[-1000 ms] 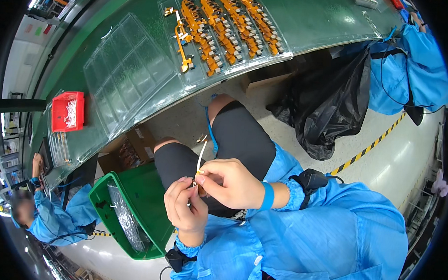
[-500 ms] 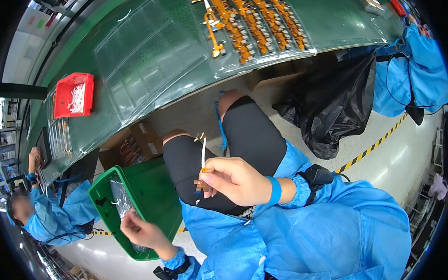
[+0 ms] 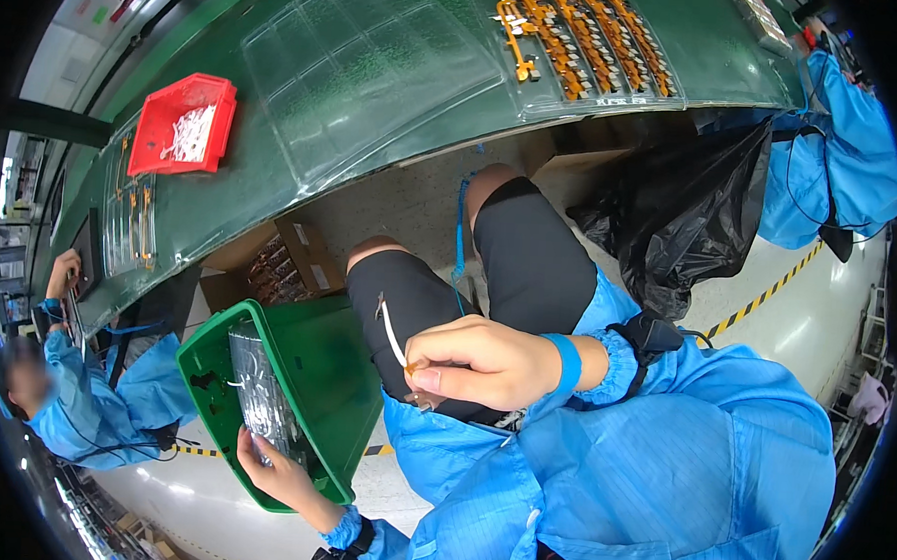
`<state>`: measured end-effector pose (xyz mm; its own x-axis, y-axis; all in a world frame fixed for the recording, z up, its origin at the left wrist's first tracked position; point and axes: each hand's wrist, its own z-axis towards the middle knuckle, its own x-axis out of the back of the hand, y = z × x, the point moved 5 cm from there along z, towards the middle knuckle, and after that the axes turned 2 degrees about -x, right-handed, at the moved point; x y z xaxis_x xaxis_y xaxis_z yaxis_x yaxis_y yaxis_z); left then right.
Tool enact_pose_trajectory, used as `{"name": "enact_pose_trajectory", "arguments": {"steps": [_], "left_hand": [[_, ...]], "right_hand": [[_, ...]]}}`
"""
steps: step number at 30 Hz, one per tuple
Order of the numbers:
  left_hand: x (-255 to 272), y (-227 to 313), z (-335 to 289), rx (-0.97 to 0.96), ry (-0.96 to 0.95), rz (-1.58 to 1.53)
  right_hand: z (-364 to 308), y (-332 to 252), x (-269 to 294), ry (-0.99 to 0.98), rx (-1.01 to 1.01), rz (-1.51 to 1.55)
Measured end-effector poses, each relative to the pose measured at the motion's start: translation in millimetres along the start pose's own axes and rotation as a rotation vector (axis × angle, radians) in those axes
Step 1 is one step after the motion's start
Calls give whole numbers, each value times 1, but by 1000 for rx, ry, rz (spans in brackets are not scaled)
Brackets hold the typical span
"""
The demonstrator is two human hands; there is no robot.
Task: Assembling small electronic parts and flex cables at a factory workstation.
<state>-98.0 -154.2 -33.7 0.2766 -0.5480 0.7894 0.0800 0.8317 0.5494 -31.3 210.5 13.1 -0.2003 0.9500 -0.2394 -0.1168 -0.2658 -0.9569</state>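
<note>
Pinched between the thumb and fingers of my right hand (image 3: 490, 364) is a flexible printed circuit, its white strip (image 3: 393, 336) sticking up over my thigh. Part of its brown body (image 3: 423, 403) shows below the thumb; the rest is hidden by the fingers. My left hand (image 3: 282, 480) hangs over the near side of a green bin (image 3: 350, 361), fingers loosely stretched and apart. Its fingertips are beside clear plastic (image 3: 261, 387) lying in the bin; I cannot tell whether they touch it.
On the green bench (image 3: 271, 207) lie an empty clear tray (image 3: 367, 86), a tray of orange flexible circuits (image 3: 589, 46) and a red box (image 3: 219, 150) of white pieces. Below are a cardboard box (image 3: 309, 259) and black bag (image 3: 682, 210). Co-workers (image 3: 113, 396) sit on both sides.
The view has shifted, so the bench contents sit higher and farther right. My left hand has loosened from a pinch and its fingers have spread. The white strip now leans left.
</note>
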Motion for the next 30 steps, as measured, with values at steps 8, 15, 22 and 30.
{"name": "enact_pose_trajectory", "arguments": {"steps": [8, 15, 22, 30], "left_hand": [[-26, 219, -43, -545, -263, -617], [-34, 221, -46, -569, -343, -583], [-46, 213, -54, -333, -376, -799], [-47, 207, -58, -357, -436, -783]], "right_hand": [[5, 1, -21, -131, 9, -74], [-1, -9, -23, -185, 124, -223], [-8, -20, -20, -203, 59, -449], [-13, -21, -21, -174, 131, -521]]}}
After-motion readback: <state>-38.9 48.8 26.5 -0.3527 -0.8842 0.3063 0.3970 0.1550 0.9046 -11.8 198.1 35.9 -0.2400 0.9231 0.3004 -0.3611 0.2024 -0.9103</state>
